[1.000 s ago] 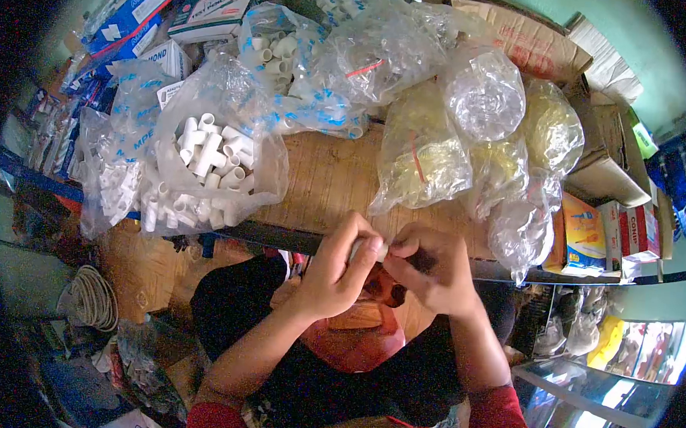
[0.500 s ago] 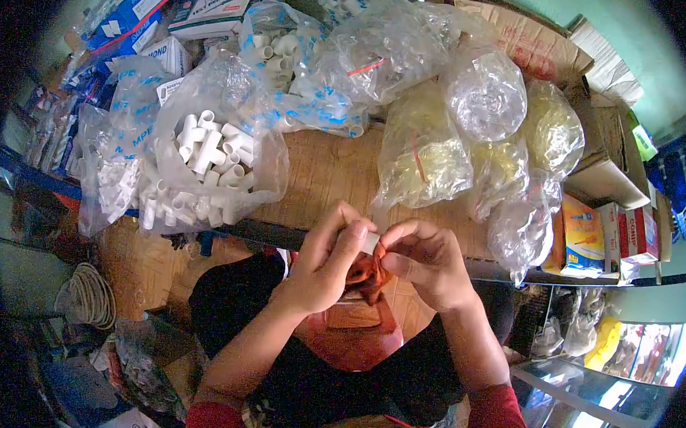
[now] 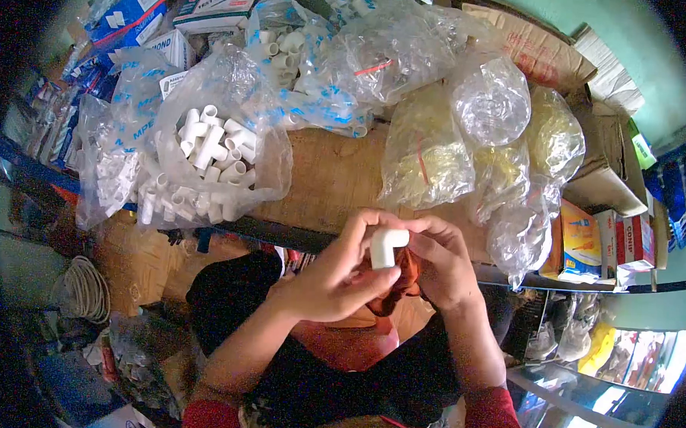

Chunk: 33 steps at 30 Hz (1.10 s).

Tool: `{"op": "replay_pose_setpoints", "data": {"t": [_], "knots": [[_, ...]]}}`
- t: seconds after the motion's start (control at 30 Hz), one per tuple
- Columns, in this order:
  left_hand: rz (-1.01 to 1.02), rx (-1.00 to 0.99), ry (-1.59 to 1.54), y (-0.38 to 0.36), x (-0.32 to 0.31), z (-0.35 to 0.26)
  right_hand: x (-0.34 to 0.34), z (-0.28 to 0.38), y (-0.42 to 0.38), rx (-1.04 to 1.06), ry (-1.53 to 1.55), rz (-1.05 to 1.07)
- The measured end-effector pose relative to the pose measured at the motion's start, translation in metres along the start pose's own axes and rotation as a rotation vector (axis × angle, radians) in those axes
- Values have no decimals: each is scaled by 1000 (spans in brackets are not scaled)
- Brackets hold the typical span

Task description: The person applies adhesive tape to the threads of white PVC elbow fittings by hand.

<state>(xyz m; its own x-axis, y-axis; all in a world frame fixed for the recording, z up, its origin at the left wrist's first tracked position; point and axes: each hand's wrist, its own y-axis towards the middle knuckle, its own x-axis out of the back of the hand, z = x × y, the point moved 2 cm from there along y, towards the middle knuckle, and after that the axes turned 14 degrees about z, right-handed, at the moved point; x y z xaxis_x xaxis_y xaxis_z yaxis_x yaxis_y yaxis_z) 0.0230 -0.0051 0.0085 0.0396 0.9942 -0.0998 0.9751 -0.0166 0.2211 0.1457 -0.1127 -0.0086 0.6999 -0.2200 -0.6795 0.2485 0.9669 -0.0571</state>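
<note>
Between my hands is a white plastic pipe elbow (image 3: 385,250), its bend toward the upper left. My left hand (image 3: 329,278) grips it, with the thumb along its lower end. My right hand (image 3: 451,272) has its fingers closed around a reddish-brown cloth (image 3: 403,284) and meets the elbow's right-hand end. Part of the cloth hangs below the elbow, and the right fingertips are partly hidden. Past my left hand, an open clear bag (image 3: 272,173) on the wooden table (image 3: 322,163) holds many white pipe fittings (image 3: 212,151), tees among them.
Tied bags with yellowish contents (image 3: 430,156) and a clear bag (image 3: 492,98) lie on the table's right side. Small boxes (image 3: 583,240) stand at the right edge. Another bag of fittings (image 3: 285,55) is at the back. Coiled cable (image 3: 87,291) lies on the floor at left.
The fitting has turned in my fingers, so its elbow shape now shows plainly. Both hands have shifted slightly right, and the cloth has moved with my right hand.
</note>
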Motion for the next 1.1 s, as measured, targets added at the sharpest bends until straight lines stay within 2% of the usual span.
{"op": "replay_pose_setpoints", "data": {"t": [0.03, 0.13, 0.27, 0.33, 0.43, 0.53, 0.6, 0.73, 0.8, 0.87, 0.9, 0.93, 1.0, 1.07, 1.1], "knots": [[-3, -15, -102, 3, 3, 0, 6, -5, 0, 4, 57, 32], [-44, 61, -89, -4, 9, 3, -1, -7, 1, 9, -25, 99], [-126, 69, 112, -7, 9, 6, -9, -2, -4, 18, -471, 29], [-204, 91, 281, -5, 11, 9, -18, -3, -4, 135, -585, -58], [-350, -76, 541, 0, 9, 8, -24, -3, -4, 297, -784, -164], [-300, 102, 561, -5, 14, 4, -27, -4, -5, 571, -1227, -102], [-310, 84, 570, -6, 12, 3, -32, 3, -6, 598, -1429, -62], [-294, 43, 526, -6, 13, 0, -39, 5, -5, 637, -1545, -49], [-305, 88, 410, -10, 13, 1, -42, 8, -6, 646, -1604, -72], [-575, 17, 27, -18, 19, -1, -26, 13, -7, 644, -1682, -227], [-652, 82, -71, -26, 26, -16, -13, 15, -6, 521, -1531, -318], [-654, -67, -38, -31, 36, -26, -9, 16, -6, 491, -1291, -324], [-698, -68, 116, -35, 44, -48, -21, 23, -13, 442, -1274, -227], [-717, -110, 271, -26, 49, -64, -30, 16, -11, 557, -1407, -107], [-706, -127, 245, -22, 52, -69, -31, 15, -11, 506, -1501, -76]]}}
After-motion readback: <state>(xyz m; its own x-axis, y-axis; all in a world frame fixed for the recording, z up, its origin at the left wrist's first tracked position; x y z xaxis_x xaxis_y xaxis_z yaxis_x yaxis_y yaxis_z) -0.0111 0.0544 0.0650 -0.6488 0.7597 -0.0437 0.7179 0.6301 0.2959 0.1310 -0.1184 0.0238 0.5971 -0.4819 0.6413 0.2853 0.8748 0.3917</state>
